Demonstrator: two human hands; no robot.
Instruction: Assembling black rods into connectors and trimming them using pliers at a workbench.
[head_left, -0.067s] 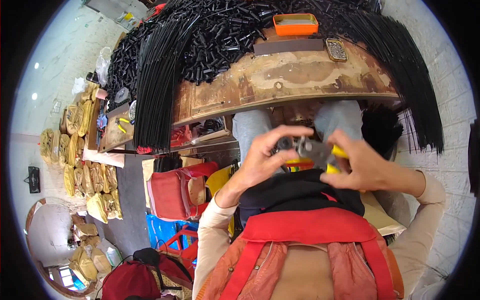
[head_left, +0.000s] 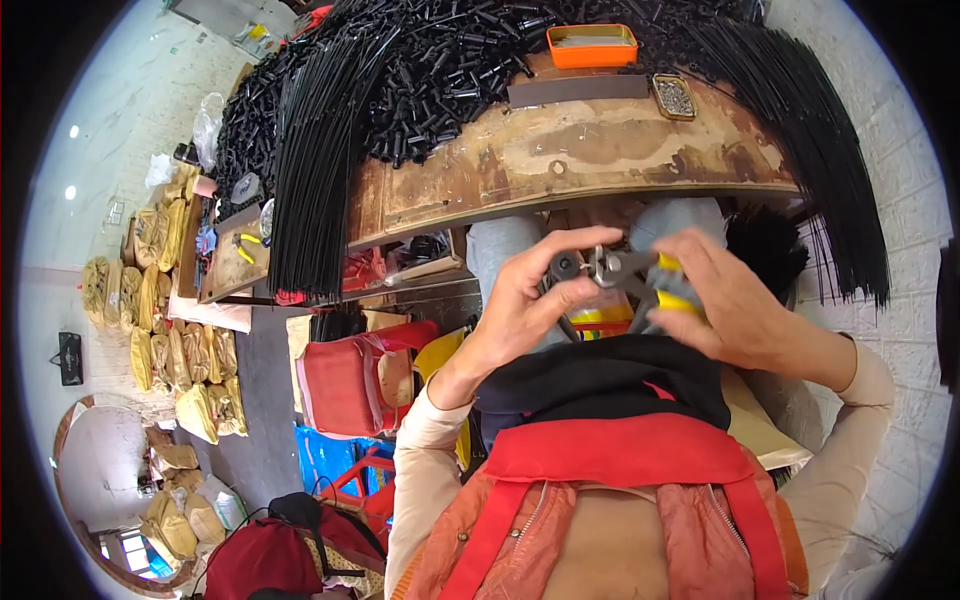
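Observation:
Above my lap, in front of the table edge, my left hand (head_left: 525,300) grips a short black tube (head_left: 566,265) between thumb and fingers, its round end facing up toward me. My right hand (head_left: 725,305) is wrapped around a pair of pliers (head_left: 630,268) with grey metal jaws and yellow-and-grey handles. The jaws reach to the tube beside my left fingertips. Whether they bite on a small part there is too small to tell.
On the worn wooden table (head_left: 600,150) lie a heap of black tubes (head_left: 430,80), bundles of thin black rods (head_left: 320,190) overhanging the edge, an orange tray (head_left: 592,58) and a small tin of metal bits (head_left: 674,98). Other yellow-handled pliers (head_left: 246,248) lie left, above a red padded seat (head_left: 345,390).
Both hands have risen slightly toward the table. The tube has tipped so its round end shows more, and the pliers have turned a little, with my right fingers looser on the handles.

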